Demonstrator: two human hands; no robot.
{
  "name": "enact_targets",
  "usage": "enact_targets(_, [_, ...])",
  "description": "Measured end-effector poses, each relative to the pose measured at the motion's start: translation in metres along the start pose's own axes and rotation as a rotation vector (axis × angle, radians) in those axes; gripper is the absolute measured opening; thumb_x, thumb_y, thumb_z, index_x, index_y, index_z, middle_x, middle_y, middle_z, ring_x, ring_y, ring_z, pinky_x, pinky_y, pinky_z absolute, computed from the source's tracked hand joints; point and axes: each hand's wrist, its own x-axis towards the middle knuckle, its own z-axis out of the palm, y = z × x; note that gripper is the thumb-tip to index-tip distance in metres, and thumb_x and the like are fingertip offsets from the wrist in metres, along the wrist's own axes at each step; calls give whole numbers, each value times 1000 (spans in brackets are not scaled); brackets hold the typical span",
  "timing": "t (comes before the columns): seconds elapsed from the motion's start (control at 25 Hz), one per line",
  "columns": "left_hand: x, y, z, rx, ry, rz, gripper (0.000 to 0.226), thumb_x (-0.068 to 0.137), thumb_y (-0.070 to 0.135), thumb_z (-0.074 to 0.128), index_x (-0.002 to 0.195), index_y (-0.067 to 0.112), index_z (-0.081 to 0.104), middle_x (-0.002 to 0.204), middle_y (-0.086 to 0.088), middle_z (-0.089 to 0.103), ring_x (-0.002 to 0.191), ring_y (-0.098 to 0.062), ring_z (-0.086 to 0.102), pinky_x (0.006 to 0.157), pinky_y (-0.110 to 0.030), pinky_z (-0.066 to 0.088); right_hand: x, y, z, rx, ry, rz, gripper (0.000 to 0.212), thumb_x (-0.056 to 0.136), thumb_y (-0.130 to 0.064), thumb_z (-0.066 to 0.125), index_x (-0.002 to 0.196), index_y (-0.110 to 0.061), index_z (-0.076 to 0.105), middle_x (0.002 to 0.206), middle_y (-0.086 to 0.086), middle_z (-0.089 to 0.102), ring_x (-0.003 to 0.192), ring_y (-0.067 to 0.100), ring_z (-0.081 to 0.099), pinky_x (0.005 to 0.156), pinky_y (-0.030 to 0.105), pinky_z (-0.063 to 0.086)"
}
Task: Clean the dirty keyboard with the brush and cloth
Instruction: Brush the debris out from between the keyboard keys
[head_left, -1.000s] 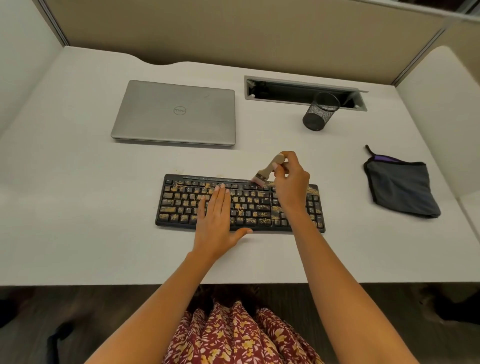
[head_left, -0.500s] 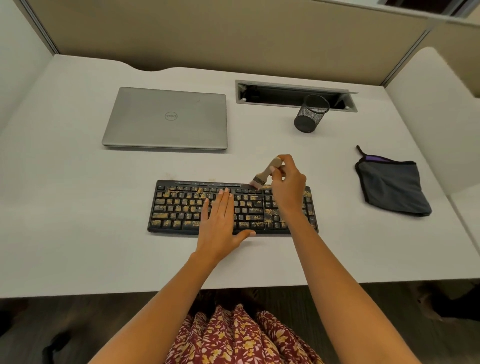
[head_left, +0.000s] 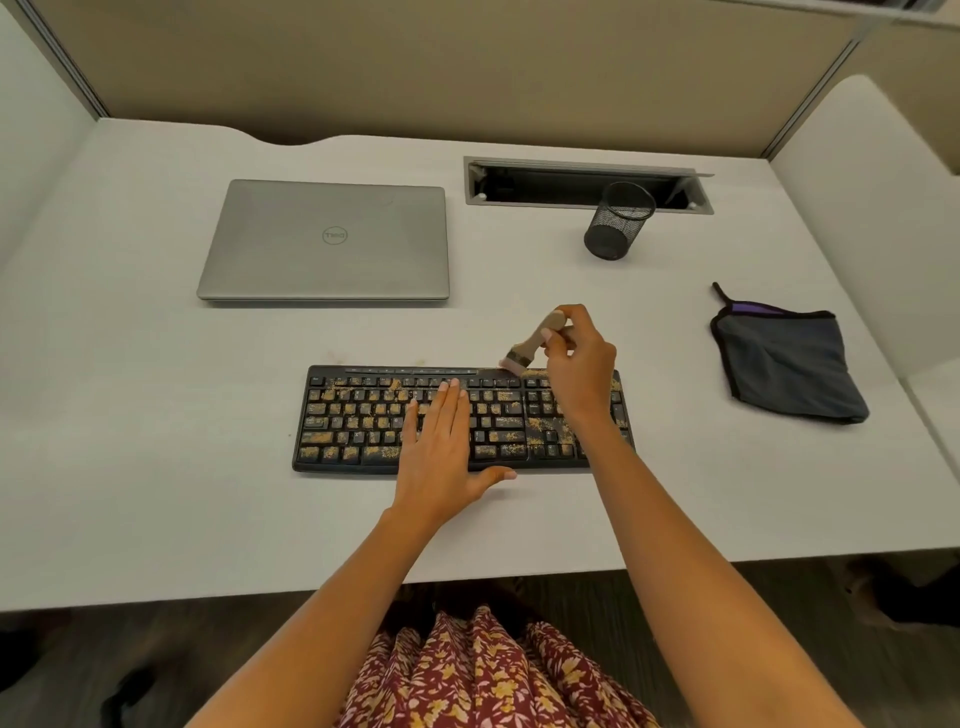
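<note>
On the white desk (head_left: 156, 415), I saw the left hand (head_left: 441, 447) flat on the dirty keyboard (head_left: 353, 415); the right hand (head_left: 576, 364) pinched the brush (head_left: 527, 348), cloth (head_left: 784, 364) well to its right.

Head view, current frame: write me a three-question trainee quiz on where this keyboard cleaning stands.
1. True or false: the left hand lies flat on the keyboard with its fingers straight.
2. Pick one: where are the bristles of the brush that the right hand grips?
A. at the keyboard's far edge, right of centre
B. at the keyboard's near edge
C. at the keyboard's left end
3. Fill in: the grey cloth lies untouched on the desk, to the ___ of the keyboard.

Key: 1 true; 2 A; 3 right.
</note>
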Motion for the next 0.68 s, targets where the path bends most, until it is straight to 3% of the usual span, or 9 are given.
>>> enact_targets(0.16, [4,4,-1,-11,-32,-10,126,67,94,11,156,6,11,165,-9,6,152,-21,-1,119,-51,-4,4,-12,8,85,-13,-6,16,93,-7,58,101,-20,58,82,1,70,76,16,69,68,37,59])
enact_targets(0.24, [5,7,0,-28,-30,-3,125,67,94,12,156,6,13,165,-9,8,152,-21,1,117,-49,-7,0,-19,21,99,-70,-20,15,94,-8,57,101,-21,57,82,1,70,74,14,68,62,29,57])
enact_targets(0.32, [6,9,-1,-44,-20,2,124,68,93,12,156,5,15,164,-10,12,152,-22,4,117,-48,-7,-4,-21,33,53,-115,-31,13,95,-9,55,103,-20,57,82,2,70,70,12,64,53,17,45])
enact_targets(0.44, [6,9,-1,-50,-21,0,123,69,93,10,156,6,15,164,-9,11,152,-21,4,117,-47,-7,0,-17,33,-27,-104,-28,13,95,-10,55,107,-16,58,83,4,70,68,14,60,50,8,34])
enact_targets(0.68, [12,14,-3,-47,-59,-19,124,66,93,5,157,8,10,165,-7,5,152,-20,-2,118,-48,-7,9,-15,21,13,-28,-2,14,93,-6,57,105,-14,59,75,1,67,63,11,59,53,11,41])
